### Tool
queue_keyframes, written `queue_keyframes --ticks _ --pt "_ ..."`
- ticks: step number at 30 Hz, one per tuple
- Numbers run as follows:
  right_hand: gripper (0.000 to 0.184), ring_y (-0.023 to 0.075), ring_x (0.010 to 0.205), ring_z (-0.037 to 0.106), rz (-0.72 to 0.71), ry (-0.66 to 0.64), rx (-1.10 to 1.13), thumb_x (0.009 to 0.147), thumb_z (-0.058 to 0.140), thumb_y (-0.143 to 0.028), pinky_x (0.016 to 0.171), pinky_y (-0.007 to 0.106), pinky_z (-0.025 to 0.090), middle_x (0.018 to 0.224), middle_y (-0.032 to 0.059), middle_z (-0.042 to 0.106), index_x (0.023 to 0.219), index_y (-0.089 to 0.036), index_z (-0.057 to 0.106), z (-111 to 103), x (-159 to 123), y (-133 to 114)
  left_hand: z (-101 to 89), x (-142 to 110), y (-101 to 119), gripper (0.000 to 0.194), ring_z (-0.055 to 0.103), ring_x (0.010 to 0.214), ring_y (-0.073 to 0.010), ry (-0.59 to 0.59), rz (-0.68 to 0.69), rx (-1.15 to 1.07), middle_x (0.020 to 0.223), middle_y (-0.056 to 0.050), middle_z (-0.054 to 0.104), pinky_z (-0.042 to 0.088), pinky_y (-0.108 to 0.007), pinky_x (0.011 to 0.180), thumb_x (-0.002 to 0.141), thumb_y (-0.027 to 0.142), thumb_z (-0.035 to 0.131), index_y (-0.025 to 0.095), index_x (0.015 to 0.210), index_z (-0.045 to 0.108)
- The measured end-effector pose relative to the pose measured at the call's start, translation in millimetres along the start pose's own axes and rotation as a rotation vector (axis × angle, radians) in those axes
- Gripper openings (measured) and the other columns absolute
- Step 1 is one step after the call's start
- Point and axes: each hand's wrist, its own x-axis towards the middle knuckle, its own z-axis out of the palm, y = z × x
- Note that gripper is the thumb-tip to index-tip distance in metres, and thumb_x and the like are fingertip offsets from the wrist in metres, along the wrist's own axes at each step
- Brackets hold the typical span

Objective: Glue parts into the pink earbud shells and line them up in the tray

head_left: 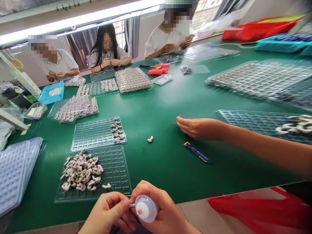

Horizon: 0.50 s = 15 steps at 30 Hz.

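At the bottom of the view my right hand [159, 204] is wrapped round a small translucent bottle [152, 211] with a round white end facing up. Close against it, my left hand [109, 211] is pinched, thumb against fingers. A thin light-coloured tip shows between the two hands; what my left fingers hold is mostly hidden. Just beyond my hands lies a clear plastic tray [115, 169] with a heap of white earbud shells [83, 170] on its left part. Behind it, another clear tray [92, 133] holds several earbud pieces in its right columns.
A co-worker's hand [200, 127] reaches in from the right. Near it are a loose earbud shell [150, 139] and a dark blue packet [197, 152]. Stacked trays [17, 172] stand at left; filled trays [133, 79] lie farther back, where several people sit. A blue bin [51, 93] stands far left.
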Motion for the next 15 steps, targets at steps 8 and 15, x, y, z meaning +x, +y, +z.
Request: queue_keyframes --ticks 8,15 --pt "0.035 0.0132 0.075 0.071 0.101 -0.056 -0.252 0.080 0.068 -0.027 0.065 0.015 0.057 0.094 0.0017 0.070 0.113 -0.026 0.055 -4.7 -23.7 9.1 -8.2 -32.3 -28.2 0.035 0.071 0.072 -0.0142 0.158 -0.009 -0.174 0.083 -0.008 0.077 0.052 -0.019 0.063 0.062 0.041 0.090 0.016 0.084 0.078" --pt "0.037 0.0164 0.071 0.074 0.093 -0.081 -0.328 0.084 0.066 -0.037 0.060 0.017 0.059 0.095 0.0043 0.073 0.117 -0.027 0.053 -7.5 -54.9 24.5 -16.8 -39.7 -43.6 0.036 0.072 0.069 -0.0152 0.340 -0.026 -0.237 0.079 -0.009 0.078 0.052 -0.019 0.059 0.056 0.038 0.092 0.014 0.072 0.072"
